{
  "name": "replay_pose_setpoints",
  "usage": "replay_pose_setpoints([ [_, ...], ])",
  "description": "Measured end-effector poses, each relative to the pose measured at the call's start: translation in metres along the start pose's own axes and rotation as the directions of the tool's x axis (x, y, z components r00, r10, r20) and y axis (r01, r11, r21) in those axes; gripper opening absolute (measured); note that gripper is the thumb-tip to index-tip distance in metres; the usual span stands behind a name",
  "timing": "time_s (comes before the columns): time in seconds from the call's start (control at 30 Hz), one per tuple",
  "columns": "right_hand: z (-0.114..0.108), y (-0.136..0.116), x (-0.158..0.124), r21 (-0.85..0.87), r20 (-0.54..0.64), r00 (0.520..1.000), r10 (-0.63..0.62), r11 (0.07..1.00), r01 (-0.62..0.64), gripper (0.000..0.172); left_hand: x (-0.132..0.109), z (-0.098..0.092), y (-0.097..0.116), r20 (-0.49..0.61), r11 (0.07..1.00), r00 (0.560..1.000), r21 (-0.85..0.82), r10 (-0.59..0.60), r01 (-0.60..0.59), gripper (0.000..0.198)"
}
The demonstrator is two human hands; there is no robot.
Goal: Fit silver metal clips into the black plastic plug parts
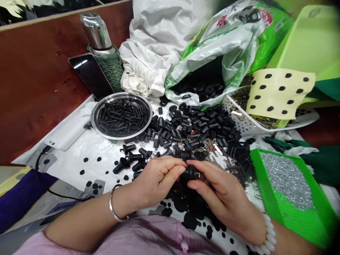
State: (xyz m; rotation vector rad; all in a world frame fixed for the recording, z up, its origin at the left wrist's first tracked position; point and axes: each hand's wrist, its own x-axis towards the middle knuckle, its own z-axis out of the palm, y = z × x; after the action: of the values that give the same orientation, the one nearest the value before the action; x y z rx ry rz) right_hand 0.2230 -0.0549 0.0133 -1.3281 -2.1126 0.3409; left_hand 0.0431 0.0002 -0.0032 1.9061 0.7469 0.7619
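White spotted sheeting covers the desk (74,156), which is crowded with small hardware. A small black part (191,173) sits low in the middle, pinched between both hands just in front of the body. Its long axis seems to run from 9 to 3 o'clock, though the fingers hide much of it. The left hand (159,180) closes on it from 9 o'clock with thumb and forefinger, its wrist angled in from 7. The right hand (223,198) grips it from 4 o'clock, fingers curled under it. Both are equally near. At 12 o'clock, just beyond the fingertips, lies a pile of black parts (196,131); a steel dish (95,122) stands at 10, and a green tray (259,177) at 3.
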Motion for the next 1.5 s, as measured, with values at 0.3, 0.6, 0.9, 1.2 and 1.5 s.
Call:
replay_pose_setpoints([
  [0.3,0.012,-0.02,0.008,0.394,0.058,0.981,0.187,0.898,-0.194,0.022,-0.012,0.01,-0.001,-0.274,0.996,0.958,0.067,0.082,-0.066,0.015],
  [0.6,0.007,-0.014,0.012,0.463,0.191,0.958,0.212,0.842,-0.278,0.039,-0.027,-0.014,-0.022,-0.282,0.885,0.922,0.45,0.263,-0.115,0.024],
  [0.9,-0.064,0.106,-0.006,-0.365,-0.156,0.862,0.482,0.783,-0.504,0.025,-0.023,-0.055,-0.047,-0.277,0.661,0.904,0.751,0.324,-0.007,0.014],
  [1.2,-0.065,0.104,-0.026,-0.475,0.012,0.855,0.518,0.755,-0.451,0.019,0.012,-0.045,-0.032,-0.249,0.575,0.84,0.814,0.481,-0.088,0.007],
  [1.5,-0.038,0.094,-0.036,-0.484,0.262,0.83,0.493,0.811,-0.329,0.009,0.054,-0.026,-0.016,-0.035,0.521,0.865,0.81,0.5,-0.269,0.007],
])
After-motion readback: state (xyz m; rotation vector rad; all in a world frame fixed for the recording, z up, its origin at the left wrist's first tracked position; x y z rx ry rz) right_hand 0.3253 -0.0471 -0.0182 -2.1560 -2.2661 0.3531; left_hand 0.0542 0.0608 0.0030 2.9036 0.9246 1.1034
